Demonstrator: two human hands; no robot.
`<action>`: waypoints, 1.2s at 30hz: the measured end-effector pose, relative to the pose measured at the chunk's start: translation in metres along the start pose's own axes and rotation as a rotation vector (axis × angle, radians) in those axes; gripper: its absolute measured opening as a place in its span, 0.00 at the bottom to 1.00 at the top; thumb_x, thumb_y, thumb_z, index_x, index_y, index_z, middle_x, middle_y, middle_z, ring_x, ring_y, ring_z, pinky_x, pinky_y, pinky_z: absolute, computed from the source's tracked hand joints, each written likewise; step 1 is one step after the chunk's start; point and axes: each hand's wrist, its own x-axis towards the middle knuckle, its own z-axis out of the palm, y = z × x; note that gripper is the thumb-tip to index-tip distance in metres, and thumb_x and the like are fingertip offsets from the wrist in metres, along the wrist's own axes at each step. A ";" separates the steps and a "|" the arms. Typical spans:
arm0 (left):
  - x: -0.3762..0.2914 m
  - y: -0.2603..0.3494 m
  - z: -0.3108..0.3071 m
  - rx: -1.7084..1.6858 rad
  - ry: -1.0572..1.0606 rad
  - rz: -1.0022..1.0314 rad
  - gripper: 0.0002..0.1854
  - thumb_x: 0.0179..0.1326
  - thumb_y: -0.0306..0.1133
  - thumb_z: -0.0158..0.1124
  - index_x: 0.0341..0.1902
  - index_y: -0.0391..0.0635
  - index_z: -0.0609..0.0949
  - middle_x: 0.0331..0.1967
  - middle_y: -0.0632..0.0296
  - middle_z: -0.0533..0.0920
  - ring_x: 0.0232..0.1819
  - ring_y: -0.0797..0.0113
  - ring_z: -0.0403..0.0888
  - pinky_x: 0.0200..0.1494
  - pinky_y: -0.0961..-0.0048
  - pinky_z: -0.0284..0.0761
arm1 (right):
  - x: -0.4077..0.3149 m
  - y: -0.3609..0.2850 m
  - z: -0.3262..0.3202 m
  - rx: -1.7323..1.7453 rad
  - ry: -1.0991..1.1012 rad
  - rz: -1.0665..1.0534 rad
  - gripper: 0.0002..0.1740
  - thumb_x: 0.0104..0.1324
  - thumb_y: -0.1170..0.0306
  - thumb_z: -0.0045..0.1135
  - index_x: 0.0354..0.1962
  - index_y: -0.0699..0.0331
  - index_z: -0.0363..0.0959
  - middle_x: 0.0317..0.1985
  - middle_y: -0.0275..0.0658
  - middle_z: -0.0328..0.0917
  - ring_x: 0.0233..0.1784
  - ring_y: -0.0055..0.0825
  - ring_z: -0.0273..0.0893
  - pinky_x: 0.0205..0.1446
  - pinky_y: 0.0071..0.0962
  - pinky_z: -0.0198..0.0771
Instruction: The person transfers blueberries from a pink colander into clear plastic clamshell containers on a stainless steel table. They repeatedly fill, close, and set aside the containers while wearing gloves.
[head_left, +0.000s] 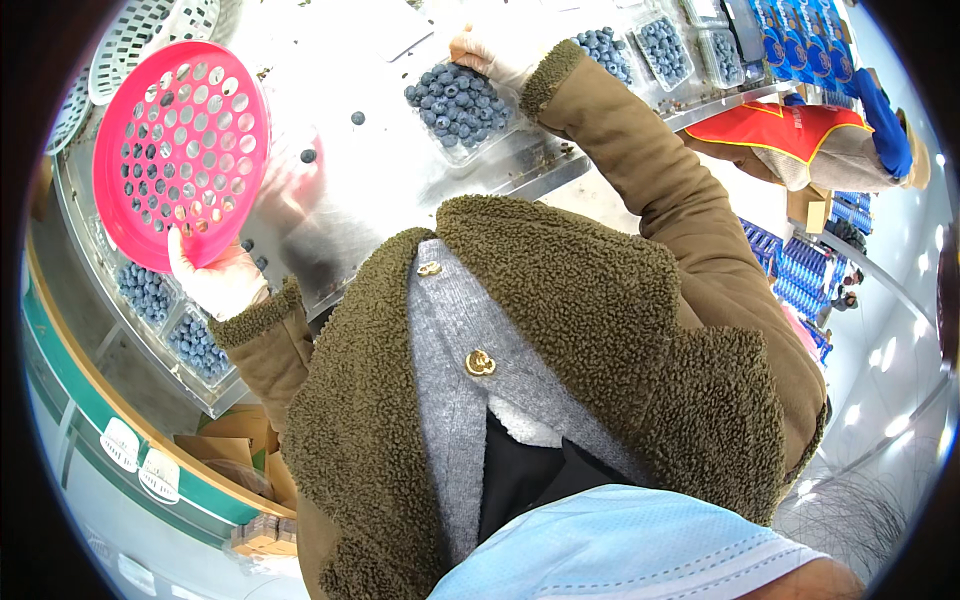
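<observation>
My left hand, in a pale thin glove, grips the lower rim of a round pink plastic sieve with round holes. The sieve is tilted up on edge at the left, and blueberries show through its holes. My right hand, gloved too, is at the far edge of a clear plastic punnet of blueberries, its fingers bent together; whether it holds a berry or the rim cannot be told. Two loose blueberries, one nearer the punnet and one nearer the sieve, lie on the metal table between them.
Filled punnets stand at the right and lower left. White perforated baskets are at the upper left. Blue printed cartons stand at the upper right, near a person in a red vest. Cardboard boxes lie below the table.
</observation>
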 end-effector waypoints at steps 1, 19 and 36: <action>0.000 0.000 0.000 -0.004 -0.021 0.008 0.21 0.55 0.34 0.59 0.50 0.36 0.72 0.49 0.51 0.75 0.49 0.59 0.75 0.49 0.60 0.75 | -0.003 0.003 0.003 0.015 0.031 0.023 0.06 0.57 0.70 0.50 0.24 0.63 0.72 0.21 0.46 0.71 0.27 0.44 0.71 0.33 0.37 0.67; -0.005 0.005 0.012 -0.257 -0.136 -0.268 0.34 0.57 0.41 0.57 0.65 0.40 0.59 0.60 0.48 0.67 0.59 0.53 0.67 0.60 0.52 0.66 | -0.039 -0.035 -0.036 0.277 -0.021 0.250 0.11 0.53 0.76 0.47 0.33 0.62 0.76 0.32 0.40 0.77 0.35 0.33 0.75 0.40 0.28 0.73; -0.009 0.035 -0.029 -0.140 -0.018 0.040 0.29 0.56 0.39 0.59 0.60 0.38 0.66 0.56 0.55 0.72 0.55 0.60 0.71 0.57 0.61 0.67 | -0.109 -0.060 -0.074 0.182 -0.623 0.255 0.12 0.64 0.63 0.51 0.36 0.61 0.77 0.27 0.41 0.79 0.27 0.33 0.76 0.34 0.27 0.73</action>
